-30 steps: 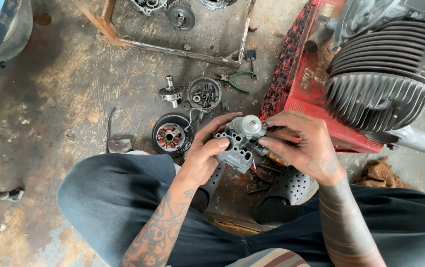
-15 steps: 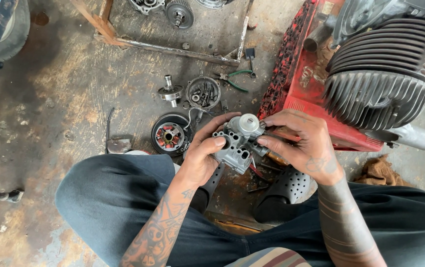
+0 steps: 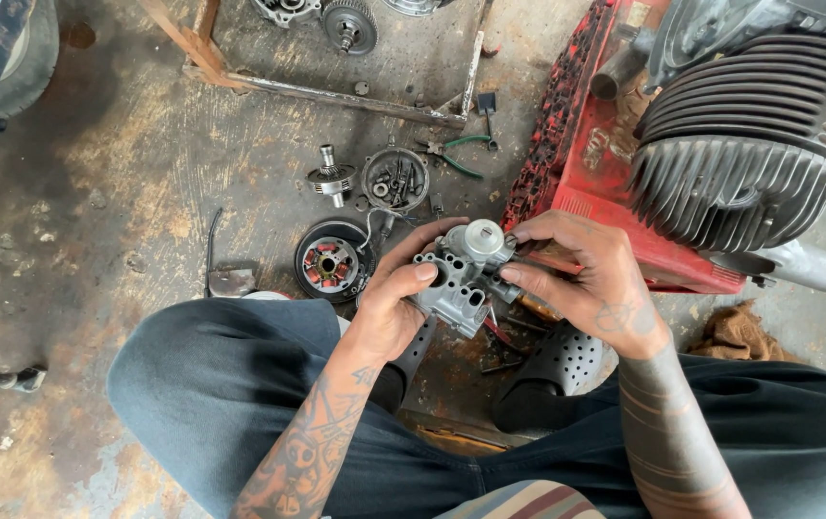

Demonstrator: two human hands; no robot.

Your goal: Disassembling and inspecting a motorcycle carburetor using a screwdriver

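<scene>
**Grey metal part held over the lap**

We note the left hand [image 3: 395, 306] and right hand [image 3: 581, 279] both clamped on the grey metal part [image 3: 463, 279], above the knees; inspection appears in hand; turning it next calls for a firm two-handed grip; pliers [image 3: 451, 154] lie well apart.

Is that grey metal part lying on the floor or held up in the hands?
Held up. The grey part sits between the left hand and right hand, above the floor and the person's lap.
</scene>
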